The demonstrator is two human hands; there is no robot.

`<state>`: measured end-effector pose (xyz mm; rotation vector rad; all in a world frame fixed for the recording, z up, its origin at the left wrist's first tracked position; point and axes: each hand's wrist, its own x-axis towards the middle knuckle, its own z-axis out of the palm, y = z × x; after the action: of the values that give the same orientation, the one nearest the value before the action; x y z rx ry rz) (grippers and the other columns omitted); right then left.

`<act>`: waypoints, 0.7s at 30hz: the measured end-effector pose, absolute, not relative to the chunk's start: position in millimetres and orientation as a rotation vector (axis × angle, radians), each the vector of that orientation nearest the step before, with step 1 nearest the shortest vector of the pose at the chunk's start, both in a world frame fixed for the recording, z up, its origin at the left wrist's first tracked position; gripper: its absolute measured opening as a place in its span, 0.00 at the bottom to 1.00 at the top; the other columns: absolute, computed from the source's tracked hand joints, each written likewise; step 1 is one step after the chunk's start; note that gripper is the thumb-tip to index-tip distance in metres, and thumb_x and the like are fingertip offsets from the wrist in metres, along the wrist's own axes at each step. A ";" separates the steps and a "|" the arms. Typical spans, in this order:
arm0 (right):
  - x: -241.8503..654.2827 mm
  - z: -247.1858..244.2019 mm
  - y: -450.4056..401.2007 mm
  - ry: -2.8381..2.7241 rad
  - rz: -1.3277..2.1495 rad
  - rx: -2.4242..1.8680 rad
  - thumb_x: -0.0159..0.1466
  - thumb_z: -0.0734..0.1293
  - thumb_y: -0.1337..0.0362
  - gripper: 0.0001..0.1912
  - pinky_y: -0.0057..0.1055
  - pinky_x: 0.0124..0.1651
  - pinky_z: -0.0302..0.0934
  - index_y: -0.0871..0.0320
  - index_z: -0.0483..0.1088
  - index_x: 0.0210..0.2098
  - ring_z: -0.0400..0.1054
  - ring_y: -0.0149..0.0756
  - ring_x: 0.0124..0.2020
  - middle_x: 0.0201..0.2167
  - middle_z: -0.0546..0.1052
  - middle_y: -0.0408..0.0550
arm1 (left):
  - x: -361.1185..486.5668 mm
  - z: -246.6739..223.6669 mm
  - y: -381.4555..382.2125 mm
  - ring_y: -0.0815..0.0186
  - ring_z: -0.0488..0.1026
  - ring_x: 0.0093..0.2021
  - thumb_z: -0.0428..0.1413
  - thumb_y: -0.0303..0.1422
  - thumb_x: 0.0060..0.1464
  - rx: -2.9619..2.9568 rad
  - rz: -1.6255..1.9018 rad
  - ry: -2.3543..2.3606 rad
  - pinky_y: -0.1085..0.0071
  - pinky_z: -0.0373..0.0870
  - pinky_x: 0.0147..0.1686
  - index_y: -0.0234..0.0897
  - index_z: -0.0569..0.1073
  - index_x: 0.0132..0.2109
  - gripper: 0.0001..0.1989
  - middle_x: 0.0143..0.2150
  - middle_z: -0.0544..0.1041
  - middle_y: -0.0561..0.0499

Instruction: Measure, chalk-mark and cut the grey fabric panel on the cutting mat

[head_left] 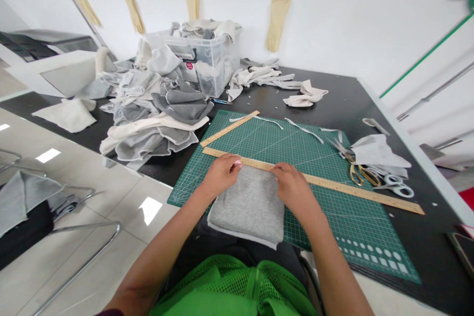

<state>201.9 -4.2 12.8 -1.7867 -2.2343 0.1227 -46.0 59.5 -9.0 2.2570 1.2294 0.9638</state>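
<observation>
A folded light-grey cloth (pixel 252 205) lies at the near edge of the green cutting mat (pixel 326 131) and hangs over it toward my lap. My left hand (pixel 223 175) is closed, pinching the cloth's far left corner. At the far right corner my right hand (pixel 291 185) is closed on the cloth too, its fingertips close to the ruler. A long wooden ruler (pixel 344 185) runs slantwise across the mat, just beyond the cloth's far edge. A shorter wooden ruler (pixel 229 129) lies at an angle farther back. The fingertips partly hide both corners.
Gold-handled scissors (pixel 357 175) and white-handled scissors (pixel 398 186) lie right, beside white cloth scraps (pixel 381 150). A heap of grey and white cloths (pixel 159 113) is at left, before a clear plastic bin (pixel 218 61). Thin fabric strips (pixel 305 129) and a pen (pixel 222 102) lie farther back.
</observation>
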 end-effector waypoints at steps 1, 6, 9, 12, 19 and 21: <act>201.9 12.7 -4.1 -2.235 0.124 -1.788 0.62 0.59 0.79 0.20 0.37 0.48 0.60 0.55 0.76 0.43 0.69 0.44 0.48 0.48 0.76 0.53 | -47.1 -8.7 59.6 0.62 0.76 0.43 0.54 0.29 0.63 2.250 0.963 1.219 0.65 0.73 0.46 0.38 0.78 0.50 0.12 0.42 0.79 0.48; 202.4 10.4 -3.0 -2.231 0.118 -1.801 0.62 0.59 0.80 0.21 0.37 0.47 0.59 0.55 0.76 0.45 0.68 0.44 0.49 0.49 0.76 0.53 | -52.4 -11.2 64.4 0.61 0.77 0.48 0.53 0.27 0.62 2.221 0.938 1.118 0.63 0.72 0.52 0.38 0.77 0.54 0.15 0.48 0.80 0.47; 202.7 9.7 -2.0 -2.236 0.124 -1.802 0.62 0.59 0.80 0.21 0.37 0.48 0.60 0.55 0.76 0.44 0.68 0.44 0.48 0.49 0.76 0.53 | -53.4 -10.5 65.5 0.60 0.76 0.51 0.55 0.26 0.60 2.249 0.890 1.057 0.63 0.71 0.54 0.39 0.78 0.51 0.14 0.50 0.80 0.48; 202.2 10.8 -1.9 -2.232 0.134 -1.791 0.62 0.58 0.80 0.20 0.37 0.49 0.60 0.56 0.77 0.43 0.68 0.44 0.48 0.48 0.76 0.53 | -52.3 -7.0 63.9 0.64 0.76 0.42 0.56 0.28 0.61 2.215 0.875 1.098 0.66 0.72 0.46 0.39 0.78 0.47 0.09 0.42 0.80 0.50; 198.1 16.5 -4.9 -2.216 0.119 -1.817 0.63 0.58 0.80 0.20 0.37 0.48 0.60 0.57 0.77 0.43 0.68 0.44 0.48 0.47 0.76 0.54 | -51.1 -6.1 62.6 0.65 0.74 0.40 0.57 0.27 0.60 2.226 0.944 1.087 0.69 0.69 0.43 0.38 0.77 0.42 0.05 0.38 0.78 0.51; 197.2 17.6 -5.4 -2.223 0.120 -1.838 0.63 0.58 0.80 0.20 0.36 0.49 0.59 0.57 0.76 0.44 0.68 0.43 0.48 0.48 0.76 0.53 | -51.3 -8.8 63.5 0.66 0.73 0.36 0.59 0.27 0.58 2.203 0.922 1.102 0.70 0.68 0.39 0.38 0.77 0.44 0.07 0.36 0.77 0.53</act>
<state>197.2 -5.4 17.6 -1.8381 -2.2230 0.1205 -51.3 63.5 -8.8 2.2034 1.1022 0.9224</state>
